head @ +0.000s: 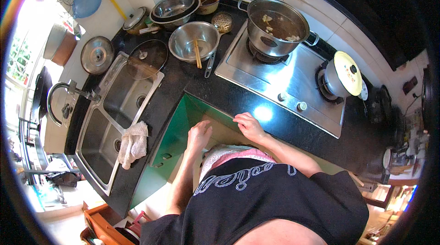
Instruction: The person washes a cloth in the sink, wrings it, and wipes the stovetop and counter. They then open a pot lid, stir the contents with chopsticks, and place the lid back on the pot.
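My left hand point(200, 135) is raised before my body, near the counter's inner corner, fingers slightly curled, with nothing seen in it. My right hand point(249, 126) is at the front edge of the black countertop point(220, 90), fingers loosely bent and holding nothing. Beyond the hands, a steel pot point(275, 32) with dark liquid and pale pieces stands on the gas stove point(254, 70). Left of the stove, a steel bowl point(182, 44) holds wooden chopsticks point(197, 54). A perforated skimmer point(222, 21) lies behind it.
At the left is a double sink point(127, 98) with a faucet point(55, 97), a glass lid point(153, 47) across its corner and a towel point(134, 143) on its edge. A pot with a pale yellow lid point(346, 70) stands on the right burner. Stacked bowls point(173, 6) are at the back.
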Available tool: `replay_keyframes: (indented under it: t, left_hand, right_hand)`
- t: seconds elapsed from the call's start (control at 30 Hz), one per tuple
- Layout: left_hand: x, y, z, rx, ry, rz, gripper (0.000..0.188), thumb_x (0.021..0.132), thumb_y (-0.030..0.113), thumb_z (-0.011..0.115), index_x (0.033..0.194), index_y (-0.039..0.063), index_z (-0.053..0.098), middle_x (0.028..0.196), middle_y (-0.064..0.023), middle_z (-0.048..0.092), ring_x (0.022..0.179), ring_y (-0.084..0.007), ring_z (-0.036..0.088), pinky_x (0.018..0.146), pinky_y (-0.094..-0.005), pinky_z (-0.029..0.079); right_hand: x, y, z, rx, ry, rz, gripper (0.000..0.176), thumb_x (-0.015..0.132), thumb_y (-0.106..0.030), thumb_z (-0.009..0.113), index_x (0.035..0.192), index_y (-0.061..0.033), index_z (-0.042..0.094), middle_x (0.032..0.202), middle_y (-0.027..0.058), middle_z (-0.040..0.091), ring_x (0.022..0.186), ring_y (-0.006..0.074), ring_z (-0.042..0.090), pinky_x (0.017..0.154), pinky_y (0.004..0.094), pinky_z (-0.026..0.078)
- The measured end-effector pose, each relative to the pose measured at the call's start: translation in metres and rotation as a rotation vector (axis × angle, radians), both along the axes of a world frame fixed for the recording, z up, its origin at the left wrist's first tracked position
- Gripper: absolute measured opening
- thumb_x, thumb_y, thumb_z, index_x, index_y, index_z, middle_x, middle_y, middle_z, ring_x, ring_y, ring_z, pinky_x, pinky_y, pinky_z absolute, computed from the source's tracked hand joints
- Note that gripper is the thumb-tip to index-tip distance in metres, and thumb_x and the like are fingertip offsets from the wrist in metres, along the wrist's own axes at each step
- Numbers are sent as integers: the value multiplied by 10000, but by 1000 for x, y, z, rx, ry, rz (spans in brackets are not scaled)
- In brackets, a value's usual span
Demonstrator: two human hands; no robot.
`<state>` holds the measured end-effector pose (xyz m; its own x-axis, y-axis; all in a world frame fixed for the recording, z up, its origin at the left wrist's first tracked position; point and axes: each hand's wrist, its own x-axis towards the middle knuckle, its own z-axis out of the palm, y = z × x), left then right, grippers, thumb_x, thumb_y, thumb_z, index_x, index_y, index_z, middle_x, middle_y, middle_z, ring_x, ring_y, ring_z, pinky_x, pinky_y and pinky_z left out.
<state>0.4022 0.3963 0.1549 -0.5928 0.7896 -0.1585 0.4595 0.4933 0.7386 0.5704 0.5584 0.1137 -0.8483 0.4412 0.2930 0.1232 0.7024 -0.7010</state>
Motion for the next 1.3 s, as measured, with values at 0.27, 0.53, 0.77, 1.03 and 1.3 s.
replay_keyframes:
  t: [0.27,0.53,0.77,1.03,1.3]
  left_hand:
    - [-41,-79,-13,102,73,101,283,790,126,617,1055,29,621,976,-173,642,787,-247,654,667,-337,504]
    - [-130,-218,-30,193,393,277,318,828,66,558,1139,3,560,1068,-190,597,1010,-331,554,894,-399,423]
    - [-168,-278,-23,-141,614,33,525,775,171,637,1278,149,488,1329,-119,453,1248,-337,373,1027,-478,277]
    - [-189,-262,-43,-99,494,-205,547,767,177,665,1285,182,493,1324,-99,471,1260,-378,361,1022,-474,306]
    - [-144,-164,-42,570,-656,345,275,885,142,593,1105,-23,590,944,-23,619,833,-90,561,724,-219,449]
  right_hand:
    - [-29,-69,-19,-29,-216,54,208,768,-60,564,956,-55,652,1003,80,620,982,266,541,860,357,448]
    - [-92,-168,-23,-62,-200,257,218,767,-56,535,960,-45,636,971,75,600,959,266,518,835,370,451]
    - [-127,-206,-24,-6,-155,388,219,728,-31,543,932,-38,625,923,81,583,945,278,512,841,370,443]
    - [-115,-203,-29,-77,-365,372,209,768,-63,539,951,-39,636,951,87,612,948,271,530,833,379,452]
    - [-53,-167,-35,-144,-565,265,228,786,-103,534,976,-55,652,967,113,632,964,291,547,835,399,449]
